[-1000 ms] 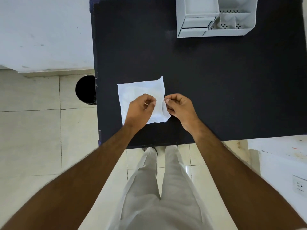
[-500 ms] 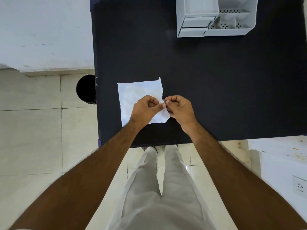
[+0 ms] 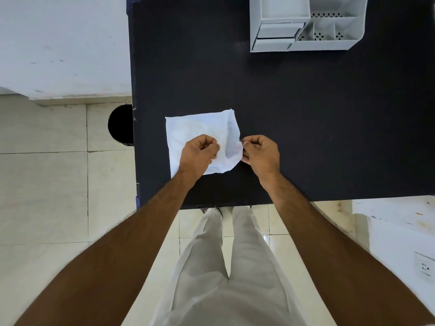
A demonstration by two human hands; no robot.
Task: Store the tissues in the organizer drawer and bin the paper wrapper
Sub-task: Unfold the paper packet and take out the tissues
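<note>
A white paper tissue packet (image 3: pixel 200 128) lies on the black table (image 3: pixel 306 114) near its front left corner. My left hand (image 3: pixel 199 151) pinches the packet's top layer near its right end. My right hand (image 3: pixel 261 150) pinches the packet's right edge, and that end gapes open between the two hands. Whatever is inside the packet is hidden. The grey organizer (image 3: pixel 306 24) stands at the table's far edge, with its two small drawers (image 3: pixel 275 36) on the left side and open compartments on the right.
A round black bin (image 3: pixel 121 124) stands on the tiled floor just left of the table. A white wall runs along the left, and a white surface with a socket (image 3: pixel 424 267) is at the right. My legs stand at the table's front edge.
My two hands, pinched together at the packet's right edge, have pulled apart sideways. The packet's right end has opened up.
</note>
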